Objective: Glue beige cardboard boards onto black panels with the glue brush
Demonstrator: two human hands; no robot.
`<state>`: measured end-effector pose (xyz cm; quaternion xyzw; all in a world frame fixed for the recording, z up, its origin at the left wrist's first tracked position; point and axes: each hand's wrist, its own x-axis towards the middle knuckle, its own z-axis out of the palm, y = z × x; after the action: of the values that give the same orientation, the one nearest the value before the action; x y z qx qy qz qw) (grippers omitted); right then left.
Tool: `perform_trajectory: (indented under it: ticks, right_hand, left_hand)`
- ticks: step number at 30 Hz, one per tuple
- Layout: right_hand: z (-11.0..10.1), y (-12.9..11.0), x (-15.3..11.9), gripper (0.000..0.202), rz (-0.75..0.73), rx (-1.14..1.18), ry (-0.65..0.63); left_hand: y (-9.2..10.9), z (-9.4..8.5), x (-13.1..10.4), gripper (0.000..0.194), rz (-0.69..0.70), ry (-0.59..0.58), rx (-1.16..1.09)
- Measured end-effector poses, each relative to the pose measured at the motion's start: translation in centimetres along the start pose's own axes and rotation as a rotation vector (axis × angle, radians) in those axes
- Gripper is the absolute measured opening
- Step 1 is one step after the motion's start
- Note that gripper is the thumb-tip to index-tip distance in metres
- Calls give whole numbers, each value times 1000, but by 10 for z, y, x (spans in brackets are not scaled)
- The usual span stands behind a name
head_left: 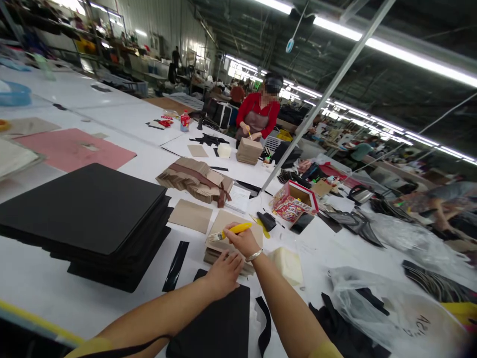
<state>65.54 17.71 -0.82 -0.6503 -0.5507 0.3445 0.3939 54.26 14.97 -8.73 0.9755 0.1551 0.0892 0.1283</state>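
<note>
My right hand (244, 242) is closed around a yellow-handled paintbrush (241, 228), its pale bristles against the top sheet of a stack of tan cardboard pieces (234, 217). My left hand (225, 273) lies with its fingers flat on the near edge of that stack. Beneath my left wrist is a black panel (223, 323) on the white table. A single tan card (191, 216) lies just left of the stack, and a cream-coloured block-shaped container (286, 266) stands to its right. Whether the bristles carry anything is too small to tell.
At left rises a tall stack of black panels (85, 209). Beyond the cardboard are a tied bundle of tan cards (192, 179) and a red patterned box (294, 201). Plastic bags (395, 313) cover the right side. Across the table a person in red (260, 114) works at another stack.
</note>
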Motion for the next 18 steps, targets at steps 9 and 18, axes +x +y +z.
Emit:
perform_trajectory:
  ticks: [9, 18]
  right_hand:
    - [-14, 34, 61, 27, 79, -152, 216]
    - [-79, 75, 31, 24, 238, -241, 499]
  left_hand:
    - [-8, 0, 5, 61, 23, -30, -44]
    - [-9, -1, 7, 55, 39, -30, -26]
